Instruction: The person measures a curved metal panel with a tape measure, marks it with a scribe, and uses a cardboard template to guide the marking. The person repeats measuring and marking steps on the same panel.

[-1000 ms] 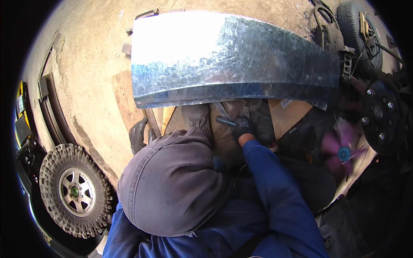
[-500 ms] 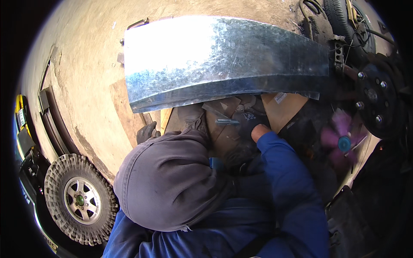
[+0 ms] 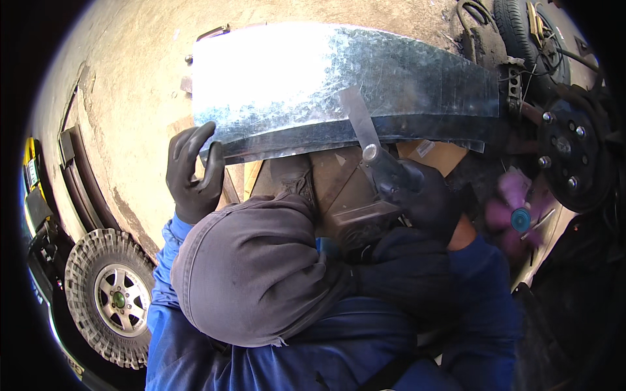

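A wide, curved sheet of shiny metal [image 3: 417,85] with a bent dark lower edge lies in front of me, its left part glaring white. My left hand [image 3: 195,173], in a black glove, is at the sheet's lower left corner, fingers and thumb curled on its edge. My right hand [image 3: 427,199], also gloved in black, is closed round a dark tool [image 3: 385,173] with a round end. A flat grey strip [image 3: 357,120] extends from the tool over the sheet's lower edge. The tool's exact kind does not show. Below it is a flat, brownish bar [image 3: 365,213], partly hidden.
A capped head [image 3: 254,274] fills the lower middle. To the right, a fan with pink blades [image 3: 515,189] stands below a studded wheel hub [image 3: 564,143]. A knobbly off-road wheel [image 3: 114,300] is at left, a tyre [image 3: 512,29] at upper right. Cardboard [image 3: 433,156] lies under the sheet.
My left hand has risen from beside the cap to the sheet's corner. My right hand has moved right and nearer, raising the tool. The sheet has barely shifted.
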The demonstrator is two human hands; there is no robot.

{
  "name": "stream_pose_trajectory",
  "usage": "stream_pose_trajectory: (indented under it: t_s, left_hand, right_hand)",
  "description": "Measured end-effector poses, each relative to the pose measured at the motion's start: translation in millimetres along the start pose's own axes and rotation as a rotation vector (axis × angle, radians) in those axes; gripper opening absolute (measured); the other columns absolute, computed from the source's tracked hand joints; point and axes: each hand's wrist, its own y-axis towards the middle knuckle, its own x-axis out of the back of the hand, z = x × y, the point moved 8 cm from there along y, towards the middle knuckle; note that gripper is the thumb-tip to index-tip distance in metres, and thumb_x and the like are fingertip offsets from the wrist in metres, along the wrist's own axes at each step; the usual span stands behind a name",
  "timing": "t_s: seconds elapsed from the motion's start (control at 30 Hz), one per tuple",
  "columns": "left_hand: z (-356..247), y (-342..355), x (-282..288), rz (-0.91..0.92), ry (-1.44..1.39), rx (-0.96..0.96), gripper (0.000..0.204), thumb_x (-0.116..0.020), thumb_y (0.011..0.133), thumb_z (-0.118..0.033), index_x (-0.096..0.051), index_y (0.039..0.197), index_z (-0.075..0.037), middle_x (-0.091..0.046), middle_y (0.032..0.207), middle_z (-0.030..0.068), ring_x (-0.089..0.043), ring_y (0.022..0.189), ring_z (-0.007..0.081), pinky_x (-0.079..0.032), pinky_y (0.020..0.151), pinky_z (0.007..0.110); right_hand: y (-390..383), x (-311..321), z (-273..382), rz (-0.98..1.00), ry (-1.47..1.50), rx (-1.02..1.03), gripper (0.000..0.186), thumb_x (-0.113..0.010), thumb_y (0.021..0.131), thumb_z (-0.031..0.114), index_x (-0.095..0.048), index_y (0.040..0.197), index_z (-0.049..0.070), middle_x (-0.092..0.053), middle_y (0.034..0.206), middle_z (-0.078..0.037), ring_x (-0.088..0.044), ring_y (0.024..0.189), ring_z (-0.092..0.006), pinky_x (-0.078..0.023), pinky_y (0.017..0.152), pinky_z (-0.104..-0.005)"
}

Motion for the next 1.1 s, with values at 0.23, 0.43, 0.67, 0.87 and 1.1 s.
stream_pose_trajectory:
  t_s: [0.23,0.43,0.67,0.87,1.1]
  left_hand:
    - [-79,66,-86,0.553,-0.219,-0.543,0.062,-0.085,0.093,-0.046,-0.073,0.139,-0.007,-0.067,0.149,0.0182,-0.064,0.137,0.0405,-0.050,0.116,0.056]
    - [-94,53,-125,0.684,-0.078,-0.619,0.075,-0.076,0.093,-0.061,-0.067,0.144,-0.008,-0.061,0.159,0.0167,-0.057,0.148,0.0406,-0.044,0.124,0.060]
    - [-88,48,-133,0.690,0.059,-0.591,0.077,-0.073,0.092,-0.064,-0.065,0.146,-0.011,-0.059,0.161,0.0147,-0.054,0.151,0.0386,-0.041,0.127,0.060]
    - [-89,50,-134,0.696,0.053,-0.558,0.082,-0.079,0.088,-0.066,-0.067,0.146,-0.008,-0.059,0.162,0.0172,-0.055,0.148,0.0438,-0.040,0.125,0.061]
    - [-84,45,-137,0.644,0.122,-0.590,0.091,-0.083,0.085,-0.067,-0.063,0.152,-0.009,-0.057,0.164,0.0193,-0.054,0.149,0.0449,-0.040,0.125,0.062]
  right_hand:
    - [46,-44,10,-0.164,0.541,-0.026,0.022,-0.079,0.108,0.017,-0.076,0.125,0.004,-0.066,0.086,0.006,-0.055,0.072,-0.0009,-0.045,0.062,-0.0228]
    - [50,-46,9,-0.258,0.634,-0.091,0.016,-0.080,0.106,0.015,-0.078,0.117,0.004,-0.061,0.077,0.008,-0.048,0.059,-0.0008,-0.037,0.053,-0.0230]
    - [15,-62,-16,-0.331,0.783,-0.238,0.022,-0.079,0.107,0.019,-0.077,0.121,0.002,-0.065,0.082,0.003,-0.053,0.059,-0.0043,-0.043,0.054,-0.0244]
    - [7,-84,-33,-0.317,0.907,-0.161,0.026,-0.078,0.108,0.019,-0.075,0.126,0.001,-0.071,0.093,-0.002,-0.058,0.064,-0.0059,-0.049,0.058,-0.0265]
    - [40,-91,-39,-0.349,0.994,-0.140,0.020,-0.083,0.104,0.020,-0.074,0.113,0.005,-0.064,0.083,0.003,-0.052,0.060,-0.0048,-0.044,0.054,-0.0267]
